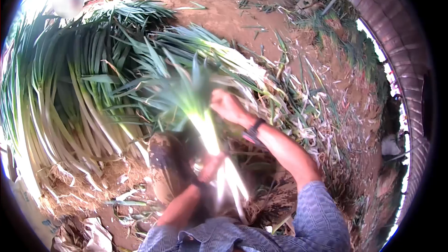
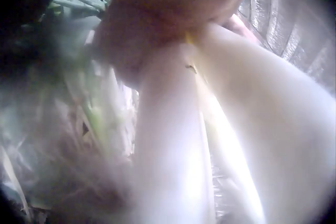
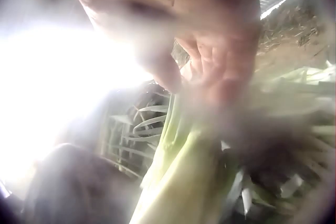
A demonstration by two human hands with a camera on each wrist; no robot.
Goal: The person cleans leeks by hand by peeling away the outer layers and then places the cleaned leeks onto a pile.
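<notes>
A small bunch of leeks (image 1: pixel 205 128) stands tilted in front of the person, green leaves up and white stems down. The left hand (image 1: pixel 212 167) grips the white stems low down; in the left wrist view, the hand (image 2: pixel 168 19) is curled round thick white stems (image 2: pixel 170 145). Beside the upper green part is the right hand (image 1: pixel 228 106), its fingers curled. The right wrist view has the right hand's fingertips (image 3: pixel 202 85) at the top of a pale green stalk (image 3: pixel 184 182), thumb and fingers bent toward each other; blur hides the exact contact.
A large row of leeks (image 1: pixel 60 93) with roots lies at the left. More leeks (image 1: pixel 224 53) lie behind the bunch. Leaf scraps (image 1: pixel 308 112) litter the brown soil (image 1: pixel 219 11) on the right. Plastic sheeting (image 1: pixel 396 23) curves along the right edge.
</notes>
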